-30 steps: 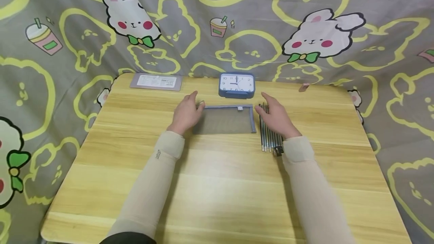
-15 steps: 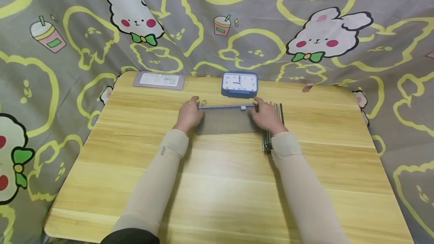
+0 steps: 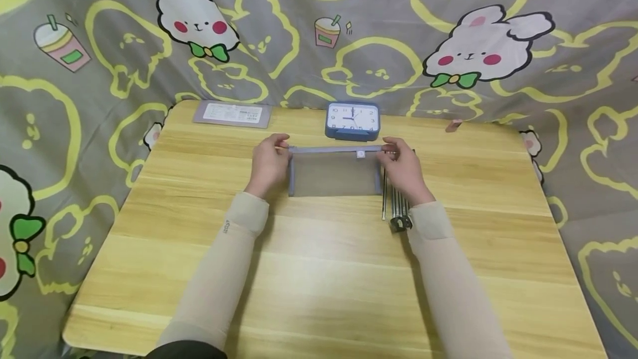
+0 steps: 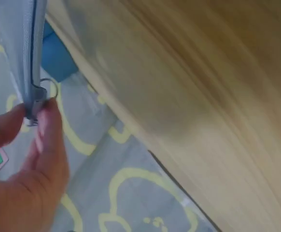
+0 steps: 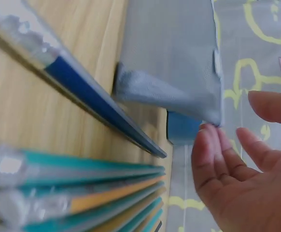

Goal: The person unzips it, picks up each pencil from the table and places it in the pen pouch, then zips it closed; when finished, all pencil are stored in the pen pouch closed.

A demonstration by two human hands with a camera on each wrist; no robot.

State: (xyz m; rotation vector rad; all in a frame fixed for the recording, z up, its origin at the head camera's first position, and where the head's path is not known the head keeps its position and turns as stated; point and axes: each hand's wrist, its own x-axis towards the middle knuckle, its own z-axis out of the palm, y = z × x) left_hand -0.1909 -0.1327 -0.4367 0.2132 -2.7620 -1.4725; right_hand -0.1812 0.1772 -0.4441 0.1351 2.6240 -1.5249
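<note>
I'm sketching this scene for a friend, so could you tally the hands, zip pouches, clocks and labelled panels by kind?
Hands: 2 (left hand, right hand)
Zip pouch: 1
Clock: 1
Labelled panel: 1
Total: 5

Two hands at work, the left hand point(image 3: 268, 166) and the right hand point(image 3: 404, 173), two sleeves point(image 3: 219, 270) behind them, and just one pouch point(image 3: 336, 173) in the middle, showing one tag point(image 3: 361, 154) and one ring point(image 4: 56, 88)! Along the far edge of the table point(image 3: 319, 287) it's three in a row: one card point(image 3: 231, 114) by the far left corner, one clock point(image 3: 352, 119) midway, one pink block point(image 3: 453, 126) towards the far right corner. Between pouch and right edge, one pencil point(image 3: 384, 198) lies apart from a bunch point(image 3: 397, 204) of several more, too overlapped for a sure total.
</note>
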